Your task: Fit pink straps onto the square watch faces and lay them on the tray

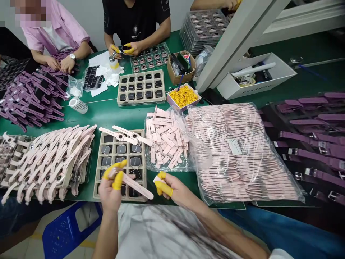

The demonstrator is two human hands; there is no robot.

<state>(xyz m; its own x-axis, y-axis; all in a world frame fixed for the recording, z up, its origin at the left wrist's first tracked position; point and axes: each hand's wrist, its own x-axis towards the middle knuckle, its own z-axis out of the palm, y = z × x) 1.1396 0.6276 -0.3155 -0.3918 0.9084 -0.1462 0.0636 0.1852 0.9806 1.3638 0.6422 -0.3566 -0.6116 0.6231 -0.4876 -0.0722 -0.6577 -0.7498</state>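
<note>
Over tray [144, 154], pink strap [137, 185] held in left hand [110, 192], slanted lengthwise toward right hand [176, 187] beside tray, pale piece [156, 179] pinched there.

Bare green tabletop [126, 117] lies beyond the near tray [143, 154], but the strap bag [234, 172] blocks the right.

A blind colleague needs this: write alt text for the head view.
Wearing yellow finger covers, the left hand holds a pale pink strap over a tray of dark square pieces; the right hand pinches a small pale piece. Two pink-strapped watches lie across the tray's far edge, beside loose straps.
</note>
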